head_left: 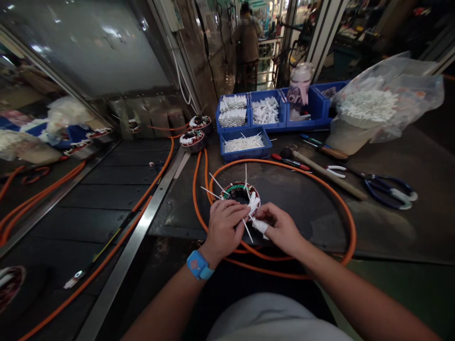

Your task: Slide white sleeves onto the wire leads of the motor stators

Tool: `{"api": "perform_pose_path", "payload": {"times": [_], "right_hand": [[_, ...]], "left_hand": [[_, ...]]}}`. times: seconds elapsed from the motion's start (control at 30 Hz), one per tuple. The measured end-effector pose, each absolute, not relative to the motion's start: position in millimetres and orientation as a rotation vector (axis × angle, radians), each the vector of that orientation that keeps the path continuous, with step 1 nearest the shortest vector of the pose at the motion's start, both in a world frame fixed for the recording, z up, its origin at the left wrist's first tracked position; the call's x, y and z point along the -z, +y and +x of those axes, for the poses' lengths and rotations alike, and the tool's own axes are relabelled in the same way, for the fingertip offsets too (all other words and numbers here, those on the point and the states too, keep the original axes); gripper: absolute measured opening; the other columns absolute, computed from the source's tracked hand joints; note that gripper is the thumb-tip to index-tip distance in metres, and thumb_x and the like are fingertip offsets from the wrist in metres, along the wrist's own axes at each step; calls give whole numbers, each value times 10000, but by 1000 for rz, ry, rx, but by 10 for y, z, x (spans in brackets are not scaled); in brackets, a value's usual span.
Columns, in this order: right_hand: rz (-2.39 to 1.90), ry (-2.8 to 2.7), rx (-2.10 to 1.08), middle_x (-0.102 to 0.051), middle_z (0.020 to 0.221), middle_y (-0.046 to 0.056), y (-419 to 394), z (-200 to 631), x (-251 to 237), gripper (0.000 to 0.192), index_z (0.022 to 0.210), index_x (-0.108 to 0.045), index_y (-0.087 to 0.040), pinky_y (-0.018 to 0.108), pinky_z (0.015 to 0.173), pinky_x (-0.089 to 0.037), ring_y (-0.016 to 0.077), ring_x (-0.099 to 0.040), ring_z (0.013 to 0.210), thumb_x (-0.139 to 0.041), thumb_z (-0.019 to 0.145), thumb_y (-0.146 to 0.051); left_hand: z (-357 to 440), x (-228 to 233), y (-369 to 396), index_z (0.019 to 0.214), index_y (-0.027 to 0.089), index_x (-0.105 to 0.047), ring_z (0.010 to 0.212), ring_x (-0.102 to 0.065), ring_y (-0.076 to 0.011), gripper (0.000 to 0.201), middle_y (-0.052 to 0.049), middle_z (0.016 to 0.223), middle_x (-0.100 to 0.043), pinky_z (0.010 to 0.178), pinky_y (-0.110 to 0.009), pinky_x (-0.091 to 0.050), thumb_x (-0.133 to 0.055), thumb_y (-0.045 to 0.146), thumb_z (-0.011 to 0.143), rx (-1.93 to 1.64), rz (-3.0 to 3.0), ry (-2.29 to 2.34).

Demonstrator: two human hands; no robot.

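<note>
A ring-shaped motor stator (235, 188) with copper windings and a green strip lies on the dark bench before me. White cable ties (246, 173) stick out around it, and white sleeving (253, 202) bunches at its right side. Across its near left rim my left hand (225, 227) is closed, fingers pressed on the stator and sleeving. My right hand (279, 227), white tape around its thumb, pinches at the near right edge, by a white cable tie end. Its fingertips are partly hidden.
An orange hose (350, 227) loops around the stator. Behind stand blue bins (245, 152) of white sleeves and ties. Pliers (387, 192), a hammer (330, 177) and a bag of white parts (369, 106) lie right. More stators (192, 142) sit beside the metal-edged conveyor (142, 227).
</note>
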State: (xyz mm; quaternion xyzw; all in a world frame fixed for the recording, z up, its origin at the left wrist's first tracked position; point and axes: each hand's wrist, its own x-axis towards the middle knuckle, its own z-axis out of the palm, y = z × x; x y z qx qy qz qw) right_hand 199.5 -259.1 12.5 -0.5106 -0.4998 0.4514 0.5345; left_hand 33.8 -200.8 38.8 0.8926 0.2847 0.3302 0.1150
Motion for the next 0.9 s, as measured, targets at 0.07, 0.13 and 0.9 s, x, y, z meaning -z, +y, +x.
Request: {"api": "perform_pose_path", "payload": {"times": [0.07, 0.13, 0.9], "right_hand": [[-1279, -1144, -1068, -544, 695, -32, -2536, 1984, -128, 170, 757, -500, -194, 221, 577, -459, 98, -525, 624, -654, 686, -210], [-1235, -1141, -1121, -544, 707, -32, -2547, 2000, -111, 193, 771, -495, -194, 220, 582, -463, 95, -528, 628, -665, 680, -212], [-1081, -1189, -1136, -591, 910, 23, -2784, 2033, -38, 190, 870, -495, -210, 320, 860, -490, 138, -584, 879, -641, 752, -245]], "left_hand": [[328, -394, -1996, 1016, 244, -658, 996, -549, -207, 236, -6, 991, -695, 897, -422, -381, -574, 162, 811, -945, 2621, 811], [325, -400, -1987, 1017, 243, -657, 1000, -549, -205, 238, -4, 994, -695, 893, -417, -382, -572, 159, 811, -936, 2622, 809], [333, -393, -1996, 1035, 247, -655, 1004, -546, -214, 269, -4, 1004, -696, 891, -432, -378, -565, 141, 804, -940, 2703, 819]]}}
